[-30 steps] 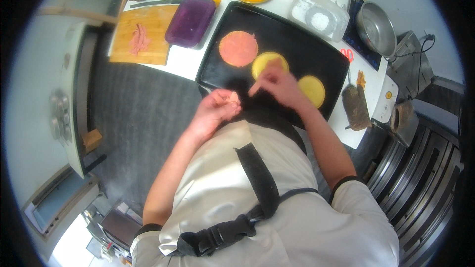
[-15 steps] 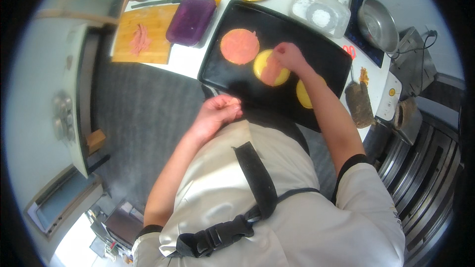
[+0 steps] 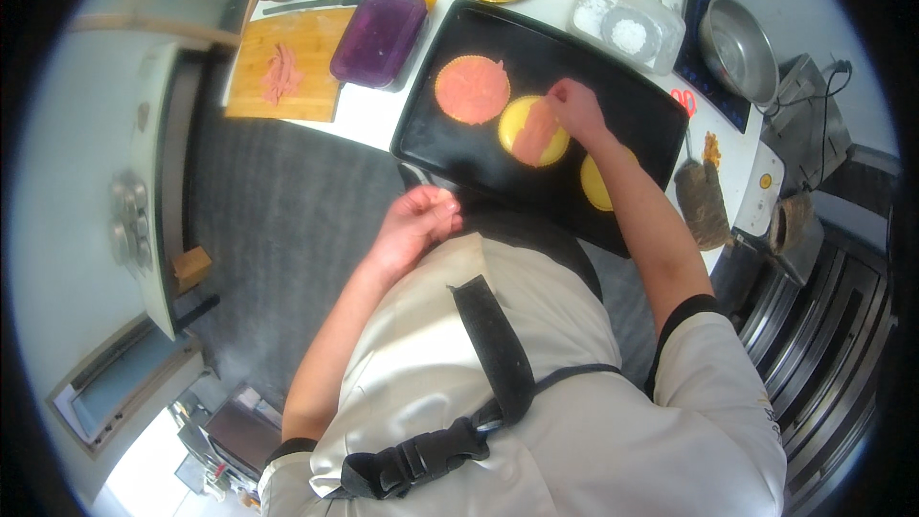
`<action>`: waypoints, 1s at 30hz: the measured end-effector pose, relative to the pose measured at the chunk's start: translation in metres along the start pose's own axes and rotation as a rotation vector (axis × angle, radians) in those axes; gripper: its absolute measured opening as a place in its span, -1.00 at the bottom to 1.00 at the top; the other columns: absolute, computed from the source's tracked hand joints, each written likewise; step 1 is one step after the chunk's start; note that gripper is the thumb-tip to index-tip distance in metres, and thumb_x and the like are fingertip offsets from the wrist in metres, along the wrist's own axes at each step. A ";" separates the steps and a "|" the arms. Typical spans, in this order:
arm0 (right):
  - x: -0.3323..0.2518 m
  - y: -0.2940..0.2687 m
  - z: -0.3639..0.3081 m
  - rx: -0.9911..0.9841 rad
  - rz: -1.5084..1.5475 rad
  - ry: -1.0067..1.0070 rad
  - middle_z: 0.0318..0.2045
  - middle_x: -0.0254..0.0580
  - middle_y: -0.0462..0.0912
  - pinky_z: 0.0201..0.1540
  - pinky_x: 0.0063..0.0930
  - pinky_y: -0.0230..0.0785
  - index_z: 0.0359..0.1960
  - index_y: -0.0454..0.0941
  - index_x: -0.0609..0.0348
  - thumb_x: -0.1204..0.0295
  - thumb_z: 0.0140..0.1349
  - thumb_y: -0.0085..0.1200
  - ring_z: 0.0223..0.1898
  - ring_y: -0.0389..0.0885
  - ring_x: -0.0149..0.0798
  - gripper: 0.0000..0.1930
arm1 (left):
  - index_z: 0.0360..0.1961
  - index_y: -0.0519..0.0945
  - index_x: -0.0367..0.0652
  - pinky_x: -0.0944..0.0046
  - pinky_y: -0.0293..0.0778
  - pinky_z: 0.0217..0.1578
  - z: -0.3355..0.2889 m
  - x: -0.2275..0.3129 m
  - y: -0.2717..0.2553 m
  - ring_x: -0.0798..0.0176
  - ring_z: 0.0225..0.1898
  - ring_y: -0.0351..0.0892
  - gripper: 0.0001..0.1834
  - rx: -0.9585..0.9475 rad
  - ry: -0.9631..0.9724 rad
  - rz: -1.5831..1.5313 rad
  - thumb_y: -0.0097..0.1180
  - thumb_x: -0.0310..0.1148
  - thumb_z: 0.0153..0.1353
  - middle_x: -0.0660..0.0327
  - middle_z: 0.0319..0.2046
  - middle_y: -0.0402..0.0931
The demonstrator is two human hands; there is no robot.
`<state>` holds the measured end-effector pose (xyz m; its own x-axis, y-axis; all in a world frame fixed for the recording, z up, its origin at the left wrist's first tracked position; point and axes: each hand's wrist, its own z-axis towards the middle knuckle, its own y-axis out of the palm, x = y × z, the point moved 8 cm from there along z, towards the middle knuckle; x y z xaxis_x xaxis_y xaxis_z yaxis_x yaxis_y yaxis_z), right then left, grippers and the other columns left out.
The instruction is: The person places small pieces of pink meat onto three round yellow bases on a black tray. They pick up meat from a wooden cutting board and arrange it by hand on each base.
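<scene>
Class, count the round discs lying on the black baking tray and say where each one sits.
3. A pink-topped disc lies farthest left; the middle yellow disc, part-covered by a pink slice, is under the right hand; a third yellow disc is partly hidden behind the right forearm.

A pink slice of meat [image 3: 534, 131] is pressed by the right hand [image 3: 574, 107] onto the middle yellow round [image 3: 533, 130] on a black tray [image 3: 459, 148]. A round fully covered in pink [image 3: 472, 89] is seen just beside it, and a bare yellow round [image 3: 595, 183] is partly hidden by the forearm. The left hand [image 3: 417, 223] is held loosely curled near the tray's front edge, with nothing seen in it.
</scene>
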<state>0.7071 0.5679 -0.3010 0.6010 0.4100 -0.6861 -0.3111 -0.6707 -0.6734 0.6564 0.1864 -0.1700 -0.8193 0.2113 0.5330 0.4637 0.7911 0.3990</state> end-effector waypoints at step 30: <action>-0.018 -0.002 0.009 -0.198 -0.025 0.052 -0.21 -0.04 0.88 0.00 -0.24 0.66 -0.13 0.87 0.15 0.21 0.26 0.39 -0.15 0.85 -0.13 -0.70 | 0.07 0.63 -0.22 0.23 0.73 -0.03 -0.002 0.000 -0.011 0.26 -0.15 0.75 -0.79 0.036 -0.039 -0.155 0.10 -0.30 0.66 0.20 -0.11 0.72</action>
<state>0.6898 0.5676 -0.2895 0.6457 0.3991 -0.6509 -0.1478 -0.7710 -0.6194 0.6522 0.1759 -0.1729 -0.8929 0.1066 0.4375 0.3187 0.8360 0.4468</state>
